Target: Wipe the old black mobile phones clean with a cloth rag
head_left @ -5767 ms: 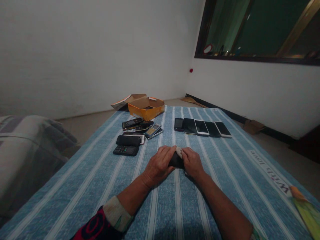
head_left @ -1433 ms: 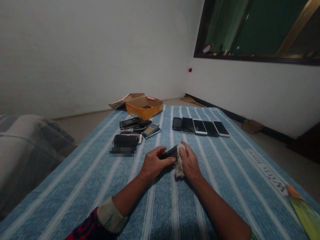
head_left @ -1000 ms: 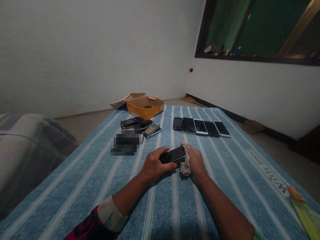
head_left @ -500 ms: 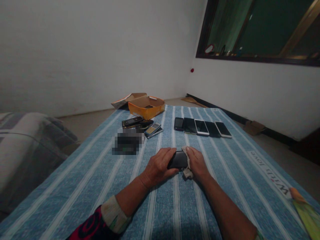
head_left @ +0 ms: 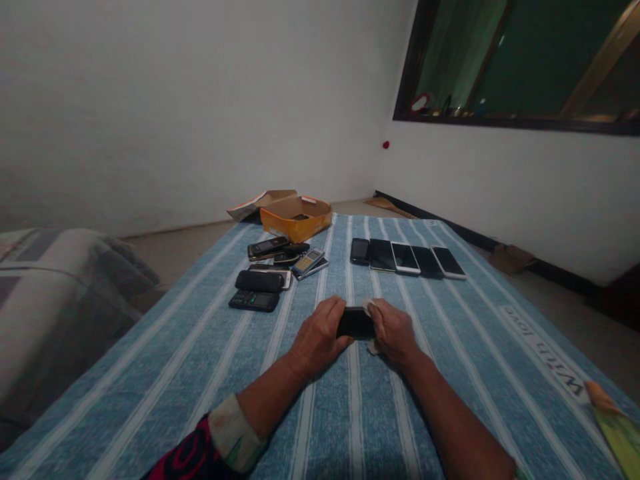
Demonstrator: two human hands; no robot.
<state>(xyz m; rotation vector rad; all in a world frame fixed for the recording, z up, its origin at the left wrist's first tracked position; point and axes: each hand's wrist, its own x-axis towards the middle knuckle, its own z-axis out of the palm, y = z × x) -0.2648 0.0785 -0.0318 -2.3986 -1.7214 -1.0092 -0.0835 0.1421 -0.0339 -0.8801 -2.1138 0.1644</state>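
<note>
My left hand [head_left: 320,333] grips the left end of a black phone [head_left: 356,323], held sideways above the striped blue cloth. At the phone's right end, my right hand [head_left: 395,332] pinches a pale cloth [head_left: 373,347] against it; most of that cloth is hidden by the fingers. Beyond my hands to the right, several phones lie side by side in a row, among them a white-edged phone [head_left: 405,258]. To the left is a loose pile of older phones, with a keypad phone [head_left: 254,301] nearest me and a silver-blue phone [head_left: 309,262] at its right.
An open orange box [head_left: 295,227] with its flap or lid stands at the far end of the striped cloth [head_left: 270,413]. A covered piece of furniture [head_left: 65,313] is on the left. Something yellow-green [head_left: 617,427] lies at the right edge.
My right hand and the pale cloth have shifted slightly on the phone, and less of the cloth shows. The view has moved a little.
</note>
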